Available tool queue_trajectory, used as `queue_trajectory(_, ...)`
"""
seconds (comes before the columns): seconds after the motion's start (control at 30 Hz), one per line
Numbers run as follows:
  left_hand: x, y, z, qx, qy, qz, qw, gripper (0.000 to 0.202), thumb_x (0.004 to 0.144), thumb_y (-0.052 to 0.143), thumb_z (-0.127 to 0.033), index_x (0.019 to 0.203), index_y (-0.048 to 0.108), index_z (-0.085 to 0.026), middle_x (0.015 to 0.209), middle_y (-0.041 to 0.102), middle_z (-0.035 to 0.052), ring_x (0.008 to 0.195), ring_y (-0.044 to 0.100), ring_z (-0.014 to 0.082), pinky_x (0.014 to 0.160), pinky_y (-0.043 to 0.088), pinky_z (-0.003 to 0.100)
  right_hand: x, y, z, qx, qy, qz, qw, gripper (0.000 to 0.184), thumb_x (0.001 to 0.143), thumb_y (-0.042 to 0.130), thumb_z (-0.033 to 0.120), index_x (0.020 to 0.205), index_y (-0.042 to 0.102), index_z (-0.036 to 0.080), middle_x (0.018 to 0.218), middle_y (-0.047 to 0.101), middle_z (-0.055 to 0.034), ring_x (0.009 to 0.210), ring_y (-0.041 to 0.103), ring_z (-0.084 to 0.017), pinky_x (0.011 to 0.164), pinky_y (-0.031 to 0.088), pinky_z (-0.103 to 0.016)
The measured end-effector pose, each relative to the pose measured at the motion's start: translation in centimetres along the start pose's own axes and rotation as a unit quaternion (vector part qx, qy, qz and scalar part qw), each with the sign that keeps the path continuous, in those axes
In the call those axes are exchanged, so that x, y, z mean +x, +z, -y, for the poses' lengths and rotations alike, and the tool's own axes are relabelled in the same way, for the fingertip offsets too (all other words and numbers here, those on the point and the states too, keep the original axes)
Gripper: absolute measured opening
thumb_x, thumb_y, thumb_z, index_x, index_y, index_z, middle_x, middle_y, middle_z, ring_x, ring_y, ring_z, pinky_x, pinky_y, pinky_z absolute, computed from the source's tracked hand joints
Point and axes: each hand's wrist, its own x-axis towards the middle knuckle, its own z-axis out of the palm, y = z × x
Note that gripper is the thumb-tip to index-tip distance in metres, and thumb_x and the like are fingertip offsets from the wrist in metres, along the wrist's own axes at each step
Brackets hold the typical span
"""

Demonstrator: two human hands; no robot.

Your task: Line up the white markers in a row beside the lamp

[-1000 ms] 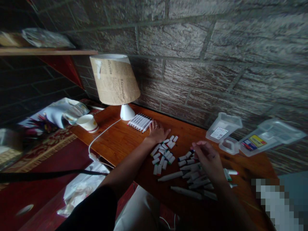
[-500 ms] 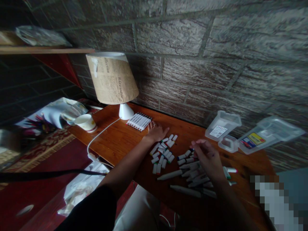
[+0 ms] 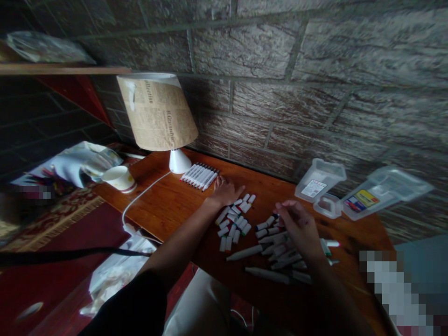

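My left hand rests palm down on the wooden table, fingers stretched out and thumb apart. Its fingertips are at the right end of a neat row of white markers. Just below that hand lies a loose cluster of white marker caps, some with coloured edges. My right hand hovers over a heap of markers, its thumb and fingertips brought together. Whatever is between those fingertips, if anything, is too small to make out. Part of the heap is hidden beneath the right hand and forearm.
A lamp with a newsprint shade stands behind the marker row, its cord crossing the table. A paper cup is near the left edge. Two clear plastic containers stand at the back right, by the stone wall.
The whole view has shifted slightly, with things appearing a little further left. Both hands keep nearly the same pose and place over the table.
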Motion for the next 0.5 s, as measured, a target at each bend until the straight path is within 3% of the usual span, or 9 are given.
queue_trajectory(0.2,-0.2,-0.3,0.0,-0.005,0.004,-0.011,1.0,0.082,0.098,0.028,-0.063,0.144,0.045,0.004,0.154,0.037,0.0317,0.149,0.028,0.0382,0.12,0.025,0.044,0.1,-0.3,-0.3,-0.049,-0.034,0.017,0.998,0.036,0.077,0.074,0.057,0.087,0.065,0.023,0.079,0.072,-0.0028,0.061,0.061,-0.016,0.053,0.049,-0.028)
queue_trajectory(0.27,-0.1,-0.2,0.1,0.0,0.022,-0.023,0.999,0.08,0.098,0.028,-0.062,0.141,0.048,0.002,0.153,0.039,0.0305,0.149,0.029,0.0371,0.119,0.025,0.042,0.0,-0.7,-0.3,-0.103,-0.068,0.095,0.988,0.028,0.082,0.071,0.051,0.089,0.071,0.024,0.083,0.074,-0.003,0.07,0.066,-0.018,0.062,0.052,-0.029)
queue_trajectory(0.37,0.3,0.1,0.4,0.012,0.042,-0.044,0.998,0.075,0.099,0.029,-0.061,0.138,0.052,-0.001,0.152,0.042,0.0283,0.148,0.031,0.0349,0.119,0.026,0.041,-0.5,-1.1,-0.1,-0.177,-0.097,0.265,0.943,0.018,0.087,0.068,0.041,0.09,0.078,0.027,0.085,0.077,-0.0015,0.072,0.069,-0.018,0.064,0.053,-0.029)
queue_trajectory(0.5,0.8,0.5,0.6,0.013,0.073,-0.082,0.994,0.069,0.1,0.031,-0.06,0.135,0.056,-0.007,0.147,0.051,0.0233,0.143,0.041,0.0318,0.116,0.032,0.041,-1.3,-0.7,0.7,-0.209,-0.141,0.356,0.9,0.015,0.09,0.066,0.034,0.094,0.079,0.029,0.083,0.078,0.0007,0.064,0.069,-0.015,0.058,0.051,-0.026)
